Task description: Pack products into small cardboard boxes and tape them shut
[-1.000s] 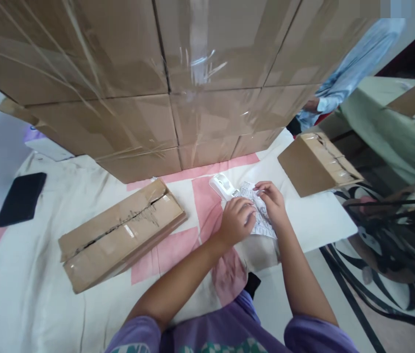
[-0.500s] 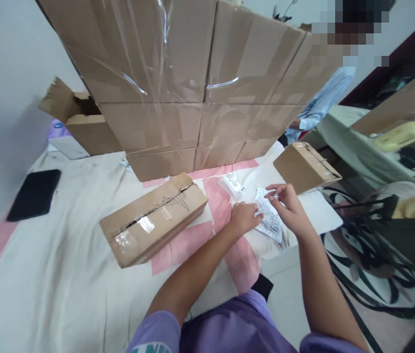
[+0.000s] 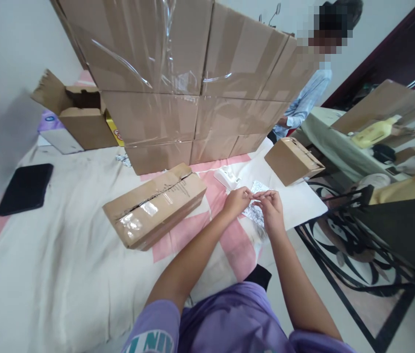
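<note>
My left hand [image 3: 237,202] is closed in a pinch, its fingertips meeting those of my right hand [image 3: 273,212]. The right fingers are also pinched together; whatever lies between the fingertips is too small to make out. Beneath both hands lies a bluish-white printed sheet or packet [image 3: 254,215], partly covered by them. Just beyond my left hand sits a small white plastic device [image 3: 227,176] on the cloth. To the left, a long taped cardboard box [image 3: 163,201] lies at a slant on the bed-like surface.
A wall of stacked, film-wrapped cartons [image 3: 163,117] rises at the back. A smaller carton [image 3: 291,162] stands to the right. A black tablet-like slab [image 3: 25,189] and an open box [image 3: 85,127] are at left. Another person [image 3: 308,98] stands behind the stack.
My right hand has come leftward to my left hand, and their fingertips now meet above the printed sheet. The head view has shifted slightly.
</note>
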`<state>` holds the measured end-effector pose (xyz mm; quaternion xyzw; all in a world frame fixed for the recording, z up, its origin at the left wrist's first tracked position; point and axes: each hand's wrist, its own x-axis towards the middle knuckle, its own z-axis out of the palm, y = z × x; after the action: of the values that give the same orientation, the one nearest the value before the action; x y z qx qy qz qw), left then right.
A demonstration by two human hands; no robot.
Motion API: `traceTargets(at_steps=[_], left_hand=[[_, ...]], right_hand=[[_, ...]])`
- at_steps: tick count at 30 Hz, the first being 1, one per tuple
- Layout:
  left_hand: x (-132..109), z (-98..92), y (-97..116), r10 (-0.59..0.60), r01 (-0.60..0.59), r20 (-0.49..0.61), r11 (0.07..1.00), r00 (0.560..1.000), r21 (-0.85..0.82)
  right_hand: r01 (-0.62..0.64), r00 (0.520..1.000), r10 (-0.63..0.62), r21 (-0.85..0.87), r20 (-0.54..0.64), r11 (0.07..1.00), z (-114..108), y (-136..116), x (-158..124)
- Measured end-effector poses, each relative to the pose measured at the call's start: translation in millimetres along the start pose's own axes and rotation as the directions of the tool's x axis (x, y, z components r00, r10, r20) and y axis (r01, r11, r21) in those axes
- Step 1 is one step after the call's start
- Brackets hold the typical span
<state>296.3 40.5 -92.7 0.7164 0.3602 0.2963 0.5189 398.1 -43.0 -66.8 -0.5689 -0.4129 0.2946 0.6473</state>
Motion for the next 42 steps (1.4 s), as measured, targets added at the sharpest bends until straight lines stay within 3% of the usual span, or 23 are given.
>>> traceTargets(at_steps=[3, 6, 8, 9, 11, 13, 14, 16, 18, 20, 25, 29, 35, 38, 42], left_hand=[[-2, -20.3, 31, -0.007, -0.006, -0.115, 0.994, 0.993, -0.109], [-19, -62.6, 70, 0.064, -0.100, -0.227, 0.983, 0.972, -0.152], [-40, -96.5, 89, 0.182, -0.223, -0.333, 0.971, 0.925, -0.089], [-52, -112.6, 93, 0.235, -0.243, -0.407, 0.970, 0.883, 0.033], [-76, -140.9, 91, 0.271, -0.047, -0.583, 0.928, 0.766, 0.369], [-97, -163.8, 78, 0.248, 0.247, -0.650, 0.782, 0.719, 0.572], [-106, -173.8, 69, 0.205, 0.344, -0.643, 0.705, 0.738, 0.620], [-123, -192.4, 54, 0.081, 0.402, -0.559, 0.609, 0.825, 0.683], [-139, -208.8, 46, -0.016, 0.355, -0.429, 0.588, 0.903, 0.726], [-153, -221.1, 45, -0.057, 0.300, -0.334, 0.599, 0.941, 0.743], [-174, -227.7, 53, -0.076, 0.280, -0.298, 0.616, 0.952, 0.736], [-175, -222.8, 54, -0.079, 0.292, -0.307, 0.591, 0.949, 0.752], [-168, -222.8, 53, -0.108, 0.328, -0.328, 0.573, 0.939, 0.751], [-164, -224.5, 52, -0.123, 0.345, -0.338, 0.575, 0.933, 0.742], [-162, -225.4, 50, -0.135, 0.360, -0.347, 0.569, 0.928, 0.740]], right_hand=[[-0.027, 1.000, 0.026, 0.098, 0.006, 0.995, 2, -8, -1], [-0.047, 0.995, 0.031, 0.179, 0.095, 0.983, 11, -15, 3], [-0.056, 0.987, 0.026, 0.193, 0.157, 0.980, 24, -16, 6], [-0.060, 0.982, 0.023, 0.194, 0.189, 0.979, 32, -15, 9], [-0.077, 0.966, 0.020, 0.213, 0.257, 0.974, 53, -14, 13], [-0.111, 0.949, 0.023, 0.265, 0.315, 0.958, 78, -12, 18], [-0.133, 0.940, 0.025, 0.296, 0.340, 0.946, 91, -11, 20], [-0.177, 0.920, 0.031, 0.343, 0.391, 0.923, 116, -8, 23], [-0.216, 0.894, 0.039, 0.354, 0.446, 0.910, 136, 0, 22], [-0.274, 0.860, 0.073, 0.336, 0.505, 0.901, 149, 11, 16], [-0.453, 0.782, 0.212, 0.300, 0.587, 0.840, 157, 40, -11], [-0.486, 0.743, 0.191, 0.321, 0.641, 0.813, 159, 42, -23], [-0.623, 0.583, 0.172, 0.301, 0.794, 0.722, 170, 39, -22], [-0.638, 0.565, 0.179, 0.289, 0.805, 0.714, 176, 41, -22], [-0.650, 0.579, 0.239, 0.264, 0.780, 0.713, 180, 42, -24]])
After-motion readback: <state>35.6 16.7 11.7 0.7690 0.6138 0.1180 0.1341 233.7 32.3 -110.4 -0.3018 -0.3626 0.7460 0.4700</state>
